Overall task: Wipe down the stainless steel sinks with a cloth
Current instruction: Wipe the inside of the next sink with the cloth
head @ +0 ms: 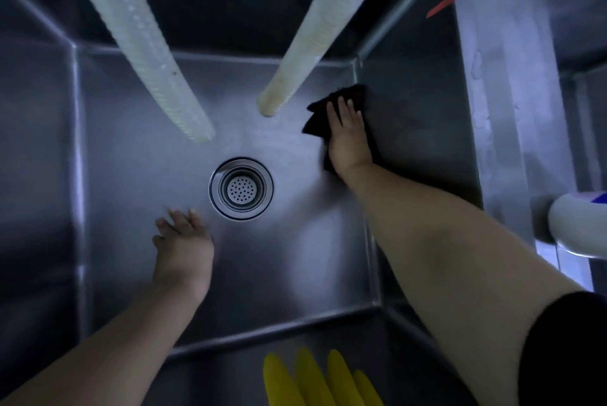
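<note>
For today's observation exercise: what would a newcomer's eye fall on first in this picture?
Probably the round drain at the centre of the steel sink, then the right hand pressing a dark cloth flat near the far right corner. Two pale ribbed hoses hang in from above, and yellow glove fingers show at the near edge.

Looks to me like commercial kitchen or scullery wash area. I see deep square stainless steel sink (138,156) with strainer drain (241,188), two ribbed hoses (138,34) hanging in from far side, second basin (578,44) right, yellow rubber gloves (315,379) near edge.
</note>
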Available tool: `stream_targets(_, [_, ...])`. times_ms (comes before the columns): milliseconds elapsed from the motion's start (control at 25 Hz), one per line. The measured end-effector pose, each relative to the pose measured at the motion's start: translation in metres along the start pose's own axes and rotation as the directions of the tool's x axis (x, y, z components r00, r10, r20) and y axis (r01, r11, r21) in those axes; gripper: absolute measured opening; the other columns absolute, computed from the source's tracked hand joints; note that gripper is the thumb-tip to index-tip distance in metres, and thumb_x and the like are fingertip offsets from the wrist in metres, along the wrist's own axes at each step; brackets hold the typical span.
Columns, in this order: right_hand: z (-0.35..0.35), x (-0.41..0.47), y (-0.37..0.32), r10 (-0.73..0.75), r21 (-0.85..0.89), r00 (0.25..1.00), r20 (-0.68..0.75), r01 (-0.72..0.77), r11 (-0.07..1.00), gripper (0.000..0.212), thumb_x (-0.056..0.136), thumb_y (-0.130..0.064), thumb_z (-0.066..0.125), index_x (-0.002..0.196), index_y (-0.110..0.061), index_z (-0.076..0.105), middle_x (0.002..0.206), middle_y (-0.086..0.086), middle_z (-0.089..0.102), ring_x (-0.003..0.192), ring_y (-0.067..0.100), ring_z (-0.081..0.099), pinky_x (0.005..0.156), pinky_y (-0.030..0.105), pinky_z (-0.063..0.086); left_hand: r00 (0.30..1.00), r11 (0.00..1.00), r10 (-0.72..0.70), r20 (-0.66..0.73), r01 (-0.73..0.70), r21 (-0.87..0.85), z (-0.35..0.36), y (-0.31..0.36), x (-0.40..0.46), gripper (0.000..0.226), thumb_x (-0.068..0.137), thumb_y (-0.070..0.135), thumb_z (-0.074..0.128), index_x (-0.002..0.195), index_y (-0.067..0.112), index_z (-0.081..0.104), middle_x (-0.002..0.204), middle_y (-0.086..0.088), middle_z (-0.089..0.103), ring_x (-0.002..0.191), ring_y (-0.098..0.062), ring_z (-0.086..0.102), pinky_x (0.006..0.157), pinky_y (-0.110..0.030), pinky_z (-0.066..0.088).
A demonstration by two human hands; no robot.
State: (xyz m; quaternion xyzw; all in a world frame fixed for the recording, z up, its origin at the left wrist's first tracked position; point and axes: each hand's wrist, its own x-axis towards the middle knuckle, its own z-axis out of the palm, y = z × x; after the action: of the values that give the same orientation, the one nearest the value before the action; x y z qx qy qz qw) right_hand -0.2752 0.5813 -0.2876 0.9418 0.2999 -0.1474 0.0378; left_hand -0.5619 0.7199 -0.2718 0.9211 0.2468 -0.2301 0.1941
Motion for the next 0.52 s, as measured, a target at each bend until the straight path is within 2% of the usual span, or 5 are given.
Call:
stream_targets(120, [-0.009,0.014,-0.001,0.028,-0.134,0.998,0.055,-0.020,0.991,0.064,0.092,0.007,0.026,0.150,-0.005,0.003,0.158,0.016,0.001,0.146,0.030,-0.001,0.119,0.035,-0.005,0.999,0.997,-0.004,-0.048,0.001,-0.072,0.001,0.002,-0.002,0.049,0.073,-0.008,0.018,0.094,-0.031,0.055,0.089,-0.059,0.047,0.064,-0.073,0.049,0.041,-0.068,0.039])
stream_targets(240, [0.002,-0.028,-0.005,0.065,-0.188,0.996,0.057,-0.053,0.981,0.061,0.090,0.003,0.021,0.148,0.004,0.001,0.156,0.025,0.004,0.146,0.033,0.002,0.118,0.037,-0.006,0.994,0.991,-0.041,-0.097,0.028,-0.134,0.008,-0.004,0.004,0.051,0.071,-0.010,0.016,0.096,-0.032,0.054,0.092,-0.061,0.044,0.067,-0.076,0.046,0.044,-0.073,0.036])
stream_targets(360, [0.021,-0.106,-0.004,0.045,-0.218,0.993,0.106,-0.021,0.976,0.064,0.079,-0.004,0.022,0.141,0.012,0.026,0.146,0.032,0.029,0.138,0.040,0.028,0.117,0.043,0.010,0.990,0.977,-0.127,-0.055,0.116,-0.177,-0.001,0.003,0.001,0.050,0.076,-0.007,0.019,0.108,-0.029,0.050,0.104,-0.060,0.042,0.081,-0.075,0.047,0.057,-0.073,0.041])
stream_targets(440, [0.029,-0.163,-0.004,0.028,-0.263,0.959,0.283,0.049,0.964,0.066,0.071,-0.005,0.026,0.132,0.014,0.042,0.135,0.033,0.044,0.128,0.044,0.043,0.116,0.047,0.016,0.954,0.916,-0.291,-0.074,0.255,-0.310,-0.008,0.005,0.001,0.049,0.084,-0.004,0.025,0.128,-0.022,0.037,0.125,-0.053,0.034,0.106,-0.069,0.043,0.079,-0.066,0.045])
stream_targets(520, [0.033,-0.205,-0.002,0.061,-0.318,0.885,0.462,0.101,0.943,0.067,0.068,-0.006,0.026,0.129,0.014,0.044,0.132,0.034,0.047,0.125,0.046,0.046,0.113,0.044,0.008,0.944,0.919,-0.319,-0.084,0.286,-0.272,-0.013,0.008,-0.004,0.050,0.085,-0.006,0.024,0.132,-0.021,0.032,0.130,-0.052,0.030,0.111,-0.067,0.041,0.084,-0.064,0.045])
